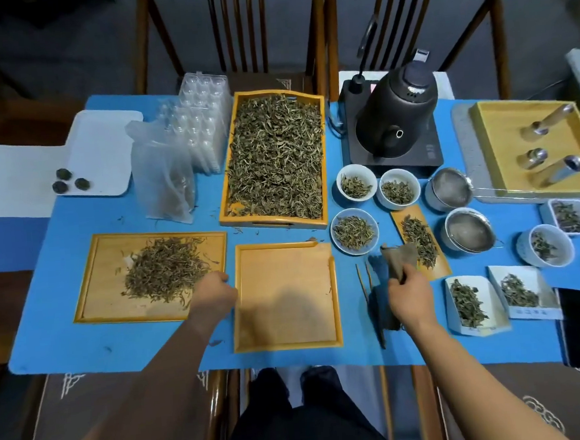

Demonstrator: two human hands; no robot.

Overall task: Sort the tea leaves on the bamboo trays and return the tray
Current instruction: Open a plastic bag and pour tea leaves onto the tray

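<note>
The left hand [211, 290] curls on the leaf pile [165, 269], left of the empty tray [285, 295]. The right hand [407, 290] grips a scoop [398, 260]. Gather slowly; spill nothing.

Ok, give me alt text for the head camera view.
Left hand grips the edge of a bamboo tray of tea leaves; right hand holds a brown scoop; an empty tray lies between them.

Leaf-heaped tray [92, 302] left; bare tray [287, 295] right beside it; full tray [323, 155] behind; kettle [396, 109] farther right.
</note>
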